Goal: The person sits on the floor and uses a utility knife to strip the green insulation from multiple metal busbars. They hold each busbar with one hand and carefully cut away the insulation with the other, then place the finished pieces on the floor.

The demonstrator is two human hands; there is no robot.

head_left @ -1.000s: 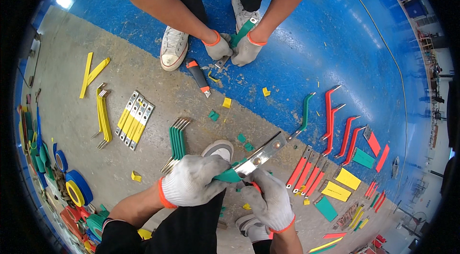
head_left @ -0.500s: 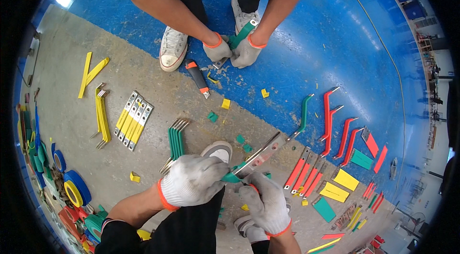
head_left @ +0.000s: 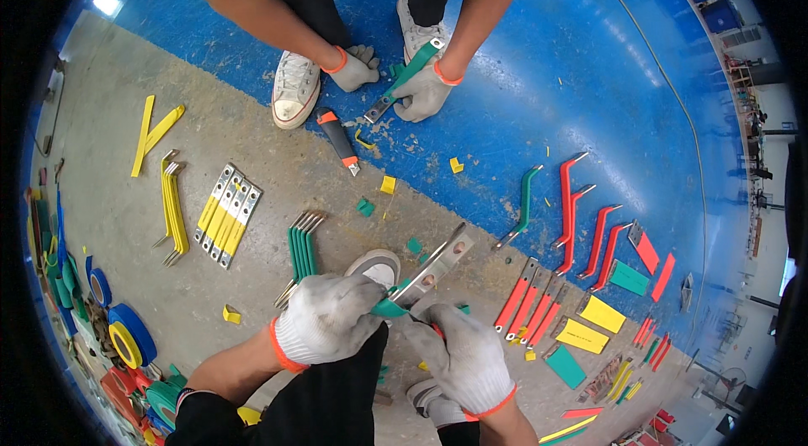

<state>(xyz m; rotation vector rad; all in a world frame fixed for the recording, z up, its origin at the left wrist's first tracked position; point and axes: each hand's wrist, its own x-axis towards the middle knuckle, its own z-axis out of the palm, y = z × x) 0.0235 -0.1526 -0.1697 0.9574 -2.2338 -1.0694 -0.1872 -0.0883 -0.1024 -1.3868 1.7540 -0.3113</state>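
Observation:
My left hand [head_left: 332, 318], in a white work glove, is closed around a flat metal busbar [head_left: 433, 268] with holes and a green sleeve [head_left: 390, 308] at the grip. The bare end points up and right. Close beside the sleeve, my gloved right hand [head_left: 471, 358] is closed on a small black-and-orange tool [head_left: 438, 331], mostly hidden by the fingers. Across from me, a co-worker's gloved hand [head_left: 422, 94] holds another green-sleeved busbar [head_left: 406, 78]; their other hand [head_left: 355, 69] is apart from it.
A utility knife [head_left: 338, 140] lies near the co-worker's shoe [head_left: 295, 90]. Yellow busbars [head_left: 229, 215], green bent bars [head_left: 303, 248] and red bars [head_left: 535, 301] lie in groups on the floor. Green and yellow scraps [head_left: 388, 184] are scattered between. Tape rolls [head_left: 126, 345] sit at left.
The co-worker's hands have separated, one moving left off the busbar. My busbar's bare end has shifted slightly left and up, and my right hand sits a little farther from my left.

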